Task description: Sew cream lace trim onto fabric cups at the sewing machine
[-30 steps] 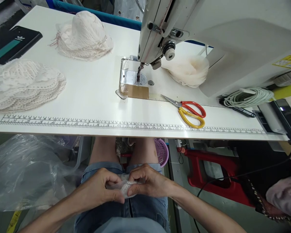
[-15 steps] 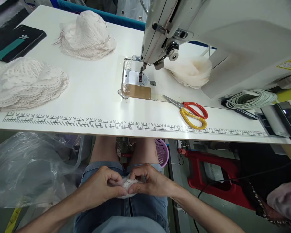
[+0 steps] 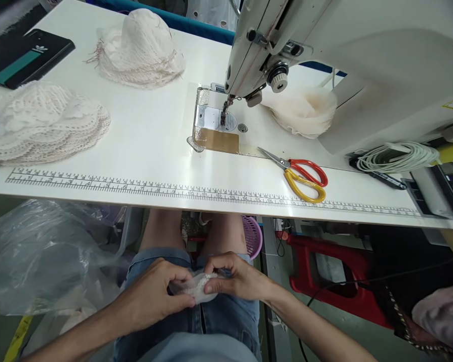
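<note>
Over my lap, a small piece of white lace fabric (image 3: 198, 287) is pinched between both hands. My left hand (image 3: 166, 286) grips its left end between thumb and fingers. On the right end, my right hand (image 3: 230, 276) holds it the same way, thumb on top. The piece looks gathered or cupped, and its underside is hidden. On the table, a stack of white lace pieces (image 3: 45, 125) lies at the left, with a second white stack (image 3: 141, 53) behind it.
A sewing machine (image 3: 256, 65) stands on the white table (image 3: 147, 146), its needle over the metal plate. Scissors (image 3: 302, 173) with red and yellow handles lie near the front edge. Cream fabric (image 3: 305, 113) rests under the machine arm. A phone (image 3: 28, 58) is at far left.
My hands have spread the lace piece slightly, so more of its surface shows. The view has shifted a little; the things on the table stay in place.
</note>
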The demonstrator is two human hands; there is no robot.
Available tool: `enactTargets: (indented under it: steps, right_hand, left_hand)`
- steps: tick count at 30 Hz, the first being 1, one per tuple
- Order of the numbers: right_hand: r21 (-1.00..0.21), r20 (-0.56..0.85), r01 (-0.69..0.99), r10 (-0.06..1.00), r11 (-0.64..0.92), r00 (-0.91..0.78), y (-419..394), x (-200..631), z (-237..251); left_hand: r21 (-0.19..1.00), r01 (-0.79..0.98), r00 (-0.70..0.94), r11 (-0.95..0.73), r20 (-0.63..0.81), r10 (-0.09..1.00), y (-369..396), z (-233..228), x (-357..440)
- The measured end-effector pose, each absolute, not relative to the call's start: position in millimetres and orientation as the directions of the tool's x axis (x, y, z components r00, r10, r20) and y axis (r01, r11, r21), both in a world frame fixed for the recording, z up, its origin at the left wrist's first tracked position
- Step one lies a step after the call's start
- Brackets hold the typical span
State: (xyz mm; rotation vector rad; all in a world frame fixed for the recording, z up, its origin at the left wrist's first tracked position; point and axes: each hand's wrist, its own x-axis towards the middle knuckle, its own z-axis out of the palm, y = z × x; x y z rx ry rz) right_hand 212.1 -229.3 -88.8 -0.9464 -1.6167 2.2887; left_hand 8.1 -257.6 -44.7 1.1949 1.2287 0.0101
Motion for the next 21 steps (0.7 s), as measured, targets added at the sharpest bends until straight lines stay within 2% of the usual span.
enactTargets:
  steps: [9,16,21]
  right_hand:
    - [-0.883,-0.420,0.239,0.453,-0.404,-0.786,-227.4,212.8,-84.5]
    - [-0.929,-0.357,0.234,0.533,-0.286,-0.767,-232.1,207.0,-81.5]
    - [-0.942,-0.332,0.242,0.539,-0.233,-0.774,-231.7,207.4,-80.7]
  left_hand:
    - [0.685,0.598,0.384,0.415,-0.700,0.603,-259.2,-52.1,8.0]
    - [0.688,0.598,0.379,0.410,-0.694,0.612,-260.8,-53.3,8.0]
    - [0.697,0.581,0.387,0.421,-0.691,0.611,-260.2,-54.3,9.3]
